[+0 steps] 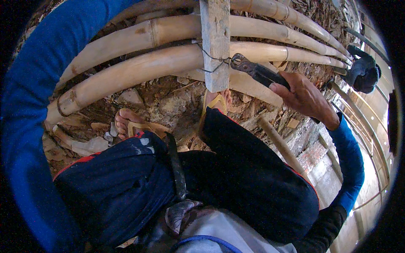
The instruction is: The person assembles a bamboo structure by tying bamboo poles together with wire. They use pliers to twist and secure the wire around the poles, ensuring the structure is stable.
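Observation:
My right hand [306,96] is wrapped round the handles of dark metal pincers [263,72]. The jaws meet a thin black wire [214,64] at the right edge of a weathered wooden post [216,42]. That wire crosses the post's face in a bent loop. Behind the post run thick bamboo poles [130,67], side by side and curving across the view. My left arm [36,80], in a blue sleeve, reaches up past the top edge. The left hand itself is out of sight.
My sandalled feet [137,126] stand on rubble and dry litter [168,105]. A dark flat strip [176,168] lies between my legs. To the right, a slim pole [282,145] leans by broken masonry [318,166]. A dark blue cloth-like shape [362,74] is beyond the bamboo ends.

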The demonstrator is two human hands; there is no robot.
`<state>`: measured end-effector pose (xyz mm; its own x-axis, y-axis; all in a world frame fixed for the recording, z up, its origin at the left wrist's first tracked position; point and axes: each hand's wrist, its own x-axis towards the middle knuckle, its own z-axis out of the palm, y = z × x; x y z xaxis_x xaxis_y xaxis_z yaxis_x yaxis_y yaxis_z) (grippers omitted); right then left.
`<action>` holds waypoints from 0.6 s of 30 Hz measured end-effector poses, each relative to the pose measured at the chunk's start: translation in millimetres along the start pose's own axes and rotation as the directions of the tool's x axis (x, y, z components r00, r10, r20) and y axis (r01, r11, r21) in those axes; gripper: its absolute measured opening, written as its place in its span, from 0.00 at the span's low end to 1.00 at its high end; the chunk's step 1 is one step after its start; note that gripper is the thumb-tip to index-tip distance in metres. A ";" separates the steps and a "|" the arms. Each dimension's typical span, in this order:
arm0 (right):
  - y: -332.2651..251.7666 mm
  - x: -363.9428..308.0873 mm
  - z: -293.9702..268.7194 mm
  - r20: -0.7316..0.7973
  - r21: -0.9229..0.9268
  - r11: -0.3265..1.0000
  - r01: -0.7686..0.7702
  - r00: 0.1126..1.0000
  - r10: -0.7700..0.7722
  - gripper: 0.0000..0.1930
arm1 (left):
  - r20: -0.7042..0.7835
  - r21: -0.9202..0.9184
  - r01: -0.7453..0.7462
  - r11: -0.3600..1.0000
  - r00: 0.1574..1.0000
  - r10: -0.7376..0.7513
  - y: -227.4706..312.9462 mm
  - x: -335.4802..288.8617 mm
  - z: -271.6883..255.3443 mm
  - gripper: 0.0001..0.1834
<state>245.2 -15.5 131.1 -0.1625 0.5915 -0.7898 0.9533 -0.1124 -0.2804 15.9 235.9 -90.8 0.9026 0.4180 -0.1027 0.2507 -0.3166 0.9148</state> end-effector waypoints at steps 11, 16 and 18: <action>10.2 1.2 13.9 0.331 0.561 0.780 -0.276 0.939 0.094 0.26 | -0.005 -0.154 -0.061 0.986 0.998 0.061 -18.9 8.0 10.4 0.30; 31.3 5.8 33.1 0.251 0.571 0.811 -0.123 0.968 -0.030 0.28 | 0.033 -0.198 0.022 0.980 0.999 -0.015 -37.1 -6.4 2.8 0.27; 29.5 2.7 32.2 0.314 0.595 0.778 -0.201 0.949 0.005 0.29 | 0.066 -0.136 0.125 0.983 0.991 -0.116 -38.1 -12.1 0.9 0.28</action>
<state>264.7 -43.0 103.1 -0.2291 0.3102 -0.9226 0.6231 -0.6814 -0.3839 -4.2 242.2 -124.8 0.8884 0.3950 -0.2341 0.3112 -0.1433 0.9395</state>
